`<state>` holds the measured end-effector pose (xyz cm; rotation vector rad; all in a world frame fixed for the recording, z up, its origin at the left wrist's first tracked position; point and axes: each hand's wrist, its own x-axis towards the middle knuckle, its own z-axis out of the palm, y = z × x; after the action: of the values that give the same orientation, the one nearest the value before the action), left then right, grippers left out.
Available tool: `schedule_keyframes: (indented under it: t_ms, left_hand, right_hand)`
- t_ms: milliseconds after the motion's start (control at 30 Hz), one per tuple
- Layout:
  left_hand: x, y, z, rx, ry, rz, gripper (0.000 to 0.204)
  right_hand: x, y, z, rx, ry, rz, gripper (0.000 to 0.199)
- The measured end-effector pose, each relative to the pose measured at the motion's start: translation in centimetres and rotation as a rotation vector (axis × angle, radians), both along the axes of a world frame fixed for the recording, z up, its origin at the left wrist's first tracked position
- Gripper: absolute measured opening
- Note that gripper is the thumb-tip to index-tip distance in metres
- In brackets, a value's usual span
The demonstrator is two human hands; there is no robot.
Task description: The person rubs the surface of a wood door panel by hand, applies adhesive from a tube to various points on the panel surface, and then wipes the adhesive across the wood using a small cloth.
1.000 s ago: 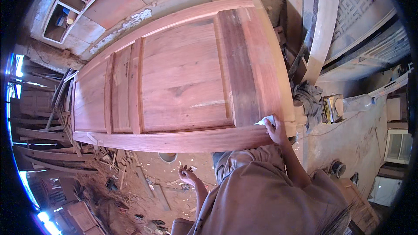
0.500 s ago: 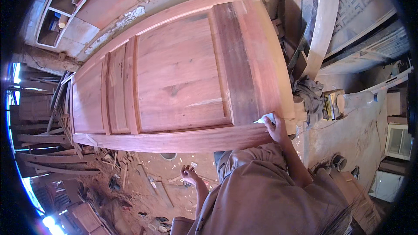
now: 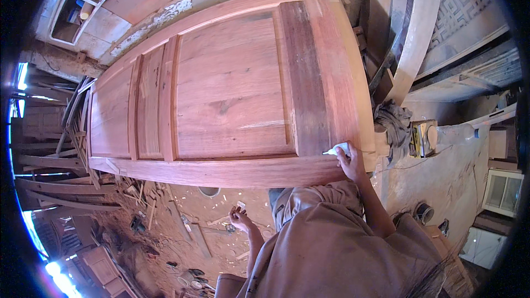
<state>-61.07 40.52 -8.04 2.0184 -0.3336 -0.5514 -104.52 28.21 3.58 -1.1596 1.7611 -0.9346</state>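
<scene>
A large reddish wooden panel door (image 3: 232, 94) lies flat in front of me, with raised frame strips around its panels. My right hand (image 3: 351, 163) is at its near right corner, wrapped round a small white squeeze bottle (image 3: 341, 148). The bottle is tilted, its thin nozzle pointing left at the joint between the dark crosspiece (image 3: 309, 88) and the near edge rail (image 3: 248, 172). Whether the tip touches the wood, I cannot tell. My left hand (image 3: 240, 219) hangs over the floor short of the door, fingers loosely curled and apart, with nothing clearly held.
A grey cloth (image 3: 393, 124) hangs just past the door's right end, beside a yellow-and-black box (image 3: 418, 139). Curved planks (image 3: 420, 33) lean at the far right. Wood scraps and shavings litter the brown floor (image 3: 221, 243). An open shelf unit (image 3: 77, 11) stands far left.
My view has shifted slightly, moving the door a little in the picture. The bottle's nozzle stays near the same joint, and my left hand has barely moved.
</scene>
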Motion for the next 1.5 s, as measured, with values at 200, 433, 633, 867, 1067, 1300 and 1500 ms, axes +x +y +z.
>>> schedule_keyframes:
  t_ms: [200,433,633,867,1067,1300,1500]
  left_hand:
    - [0.0,0.8,0.1,-0.021,0.048,0.034,0.019]
    - [-0.6,0.3,0.2,0.015,0.080,0.033,0.019]
    - [-0.2,0.3,-0.3,-0.036,0.055,0.026,0.018]
    - [-0.2,0.6,-0.7,-0.040,0.040,0.001,0.020]
    - [-0.5,0.5,-0.6,-0.025,0.029,-0.001,0.020]
    - [-0.6,0.5,0.1,0.009,0.026,-0.007,0.020]
    - [-0.8,0.1,0.3,0.000,0.041,-0.014,0.019]
  right_hand:
    - [0.2,-0.3,-0.1,0.022,-0.033,0.005,0.027]
    - [0.1,-0.3,0.1,-0.003,0.027,0.011,0.035]
    - [0.2,-0.3,-0.4,-0.033,0.042,0.016,0.034]
    - [0.3,-0.3,0.3,-0.009,-0.013,-0.011,0.032]
    - [0.3,-0.3,0.1,-0.026,0.040,0.002,0.031]
    - [0.5,-0.3,0.4,0.018,-0.003,-0.009,0.032]
    - [0.0,-0.2,-0.2,-0.013,-0.250,-0.116,0.022]
